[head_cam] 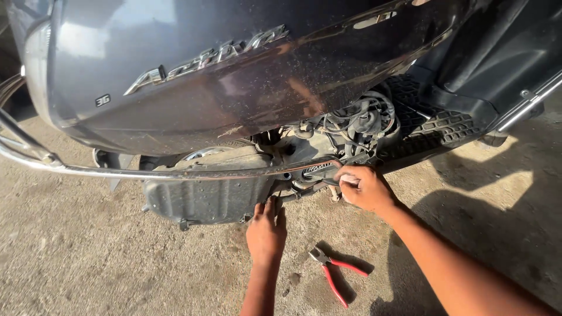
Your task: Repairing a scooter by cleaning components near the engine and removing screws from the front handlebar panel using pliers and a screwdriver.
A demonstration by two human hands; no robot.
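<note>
While both forearms come in from the bottom edge, the nearest loose thing is a pair of red-handled pliers (pixel 335 271) lying flat on the concrete floor (pixel 76 257), handles spread a little, jaws pointing up-left, between the two arms and touched by neither hand. Left hand (pixel 266 229) is palm down just above the pliers, fingers stretched nearly straight and together, tips pressed against the lower edge of the dark engine cover (pixel 205 196); it grips nothing. Right hand (pixel 365 187) sits further right and a bit higher, fingers curled tight, thumb against forefinger, pinching a small pale part (pixel 348 178) at the engine's underside; what that part is, cannot tell. A chrome guard rail (pixel 146 172) runs from the left edge across the front of the engine cover and ends near the right hand. Behind the hands: exposed engine parts with cables and hoses (pixel 357 126), dusty. Right of that, black ribbed footboard (pixel 433 126), tilted. Farthest, filling the top, the scooter's grey side panel (pixel 234 64) with a raised chrome emblem, speckled with dirt. Arm shadows fall on the floor at lower right
</note>
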